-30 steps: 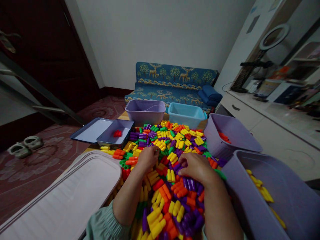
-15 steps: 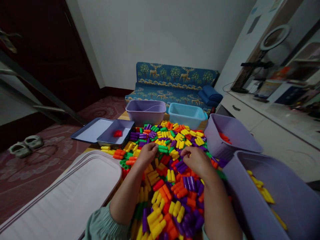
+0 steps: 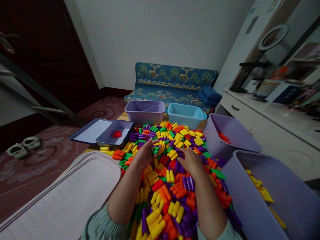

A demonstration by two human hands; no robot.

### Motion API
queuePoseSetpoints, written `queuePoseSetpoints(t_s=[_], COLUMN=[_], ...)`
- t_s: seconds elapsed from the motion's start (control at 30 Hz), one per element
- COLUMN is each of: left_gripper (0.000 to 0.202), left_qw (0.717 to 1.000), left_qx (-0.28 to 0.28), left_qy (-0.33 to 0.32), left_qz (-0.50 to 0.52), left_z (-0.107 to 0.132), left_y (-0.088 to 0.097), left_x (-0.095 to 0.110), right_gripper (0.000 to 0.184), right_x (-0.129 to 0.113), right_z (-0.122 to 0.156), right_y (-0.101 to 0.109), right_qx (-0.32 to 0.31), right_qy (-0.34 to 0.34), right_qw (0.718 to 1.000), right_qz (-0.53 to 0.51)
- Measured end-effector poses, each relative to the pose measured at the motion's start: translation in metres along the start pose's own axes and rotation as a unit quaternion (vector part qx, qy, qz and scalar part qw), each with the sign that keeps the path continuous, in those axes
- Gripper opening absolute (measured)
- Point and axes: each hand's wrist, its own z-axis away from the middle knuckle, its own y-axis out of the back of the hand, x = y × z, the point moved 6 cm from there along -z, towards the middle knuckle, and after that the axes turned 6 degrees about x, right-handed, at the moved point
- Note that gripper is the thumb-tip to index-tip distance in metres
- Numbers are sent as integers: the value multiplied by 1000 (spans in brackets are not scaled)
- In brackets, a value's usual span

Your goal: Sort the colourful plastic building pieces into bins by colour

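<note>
From my remote seat I watch two bare hands work over a multicoloured heap of ridged plastic tube pieces (image 3: 170,176), spread across the middle of a wooden table (image 3: 124,116); the left hand (image 3: 145,156) is partly open, thumb and fingers spread, with a small green plastic piece (image 3: 156,150) at its fingertips, though I cannot tell whether it is gripped or merely lies behind them; the right hand (image 3: 192,162) arches palm-down just across from it, fingers half curled over purple plastic pieces (image 3: 179,167), and its fingertips are too hidden for me to say if it has hold of one; both arms reach forward, I judge, because the mound runs well toward the far edge; around it stand a lilac rectangular plastic tub (image 3: 146,117) and a pale blue plastic tub (image 3: 186,120) at the far side, a second lilac tub (image 3: 213,140) holding a few orange-red pieces at the far right, and a large lilac tub (image 3: 287,190) with some yellow pieces at the near right; that ring probably puts each mouth within reach; a shallow blue-grey box (image 3: 110,142), its lid open, holds red at the left; pale plastic lids (image 3: 82,190) lie stacked at the near left, presumably off so the tubs stay open.
</note>
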Motion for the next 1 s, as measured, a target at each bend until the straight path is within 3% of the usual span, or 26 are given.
queuePoseSetpoints(t_s=[0.13,0.33,0.43,0.6,0.67,0.87,1.0], left_gripper=[30,27,26,26,28,39,53], left_qw=[1000,1000,999,998,997,994,985], left_qx=[1,-9,-12,-3,-10,-32,-38], left_qy=[-8,-27,-40,-66,-69,-88,-132], left_qz=[4,8,5,-7,-12,-55,-107], left_z=[-1,-4,-6,-4,-3,-5,-4], left_y=[1,3,3,1,1,2,0], left_x=[-1,-3,-2,1,2,2,6], right_gripper=[29,23,34,65,60,19,24], right_x=[3,9,1,-21,-27,-29,-25], right_z=[-1,9,17,26,25,13,7], right_y=[3,29,31,15,12,13,13], right_qx=[-5,-41,-75,-124,-114,-18,19], right_qy=[-17,18,53,86,88,69,48], right_qw=[1000,998,995,989,989,997,997], right_qz=[-21,-38,-29,4,22,-21,-57])
